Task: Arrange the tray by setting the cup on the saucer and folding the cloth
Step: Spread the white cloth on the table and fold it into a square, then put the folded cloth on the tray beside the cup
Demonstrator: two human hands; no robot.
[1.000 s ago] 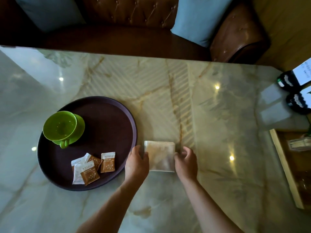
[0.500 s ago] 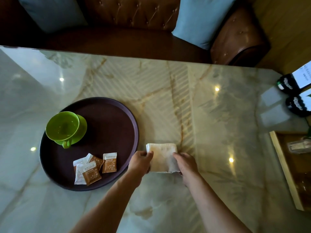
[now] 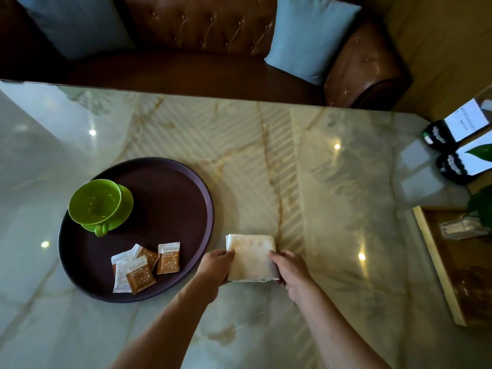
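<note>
The table (image 3: pixel 332 182) looks like polished marble, glossy enough to mirror ceiling lights; the round tray (image 3: pixel 183 209) is dark and matt, apparently plastic; the green cup (image 3: pixel 95 202) and saucer (image 3: pixel 127 206) have a smooth, slightly shiny finish. The folded cloth (image 3: pixel 251 255) is soft, pale woven fabric; the sachets (image 3: pixel 168 258) look like printed paper; the sofa (image 3: pixel 202 30) is buttoned brown leather with a sheen, its cushions (image 3: pixel 308 35) matt cloth.

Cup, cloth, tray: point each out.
cup (image 3: pixel 94 203), head view, inside of the bowl
cloth (image 3: pixel 251 255), head view, middle of the folded top face
tray (image 3: pixel 173 198), head view, bare floor right of the saucer
</note>
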